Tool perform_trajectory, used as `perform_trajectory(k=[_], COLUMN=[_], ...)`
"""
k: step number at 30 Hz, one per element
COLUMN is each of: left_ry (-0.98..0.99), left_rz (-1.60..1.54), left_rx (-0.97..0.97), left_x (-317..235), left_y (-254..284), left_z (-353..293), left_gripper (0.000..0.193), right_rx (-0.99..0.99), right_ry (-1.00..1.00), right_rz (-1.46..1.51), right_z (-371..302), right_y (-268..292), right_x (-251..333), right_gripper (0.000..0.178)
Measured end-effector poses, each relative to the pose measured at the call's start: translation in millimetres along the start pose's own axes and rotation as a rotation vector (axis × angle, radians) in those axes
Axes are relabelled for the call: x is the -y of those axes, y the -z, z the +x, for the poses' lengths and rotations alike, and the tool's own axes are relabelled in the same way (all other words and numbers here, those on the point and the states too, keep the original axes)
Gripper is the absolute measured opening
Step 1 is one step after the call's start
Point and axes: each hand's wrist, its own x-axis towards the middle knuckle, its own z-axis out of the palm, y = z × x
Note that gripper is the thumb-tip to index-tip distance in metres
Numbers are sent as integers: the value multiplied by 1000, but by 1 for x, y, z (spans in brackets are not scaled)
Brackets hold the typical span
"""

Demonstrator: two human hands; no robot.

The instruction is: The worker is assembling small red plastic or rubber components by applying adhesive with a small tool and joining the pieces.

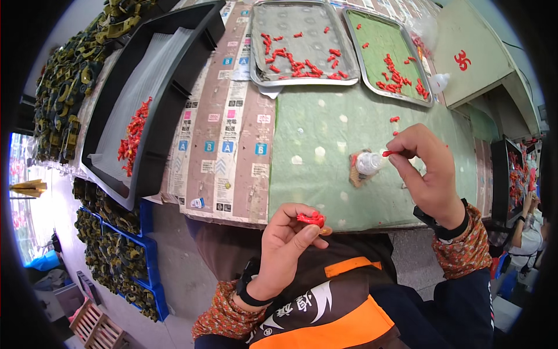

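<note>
Between the thumb and fingers of my left hand point(289, 244) is a red plastic figure part point(311, 219), held just off the table's front edge. A finger of that hand wears a tan covering. My right hand point(427, 168) pinches a small red plastic piece point(387, 153) by one end. The piece's other end is close to the mouth of a small clear bottle point(368, 163), which stands on a brown stained pad; whether they touch I cannot tell. Beyond my right hand, a loose red piece point(394, 119) lies on the green mat point(308, 192).
At the back are a grey-lined metal tray point(314, 49) and a green-lined tray point(372, 43), both with several red parts. A black bin point(168, 75) with red pieces stands left. Blue crates point(154, 256) of dark green-and-yellow parts sit on the floor. A pale cabinet point(474, 58) stands back right.
</note>
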Motion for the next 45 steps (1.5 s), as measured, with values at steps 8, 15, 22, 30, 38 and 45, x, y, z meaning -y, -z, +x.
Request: perform_trajectory(k=[8,15,22,30,38,45], left_ry=[1,10,14,40,48,44], left_rz=[30,15,48,36,10,-160], left_rx=[28,54,65,68,62,67], left_x=[-9,-8,-8,-10,-10,1], left_y=[-3,-5,-4,-6,-8,-12], left_z=[6,5,7,10,15,25], left_gripper=[20,22,22,21,21,20], right_rx=[-103,-87,-55,-134,-120,-54], right_ry=[194,273,296,261,187,-1], right_rz=[-364,-470,-561,-503,-498,-226], right_z=[-12,-9,-10,-6,-6,-7], right_y=[-19,-23,-17,-9,-12,-1], right_x=[-2,-8,-6,-2,-1,16], right_gripper=[27,33,35,30,27,20])
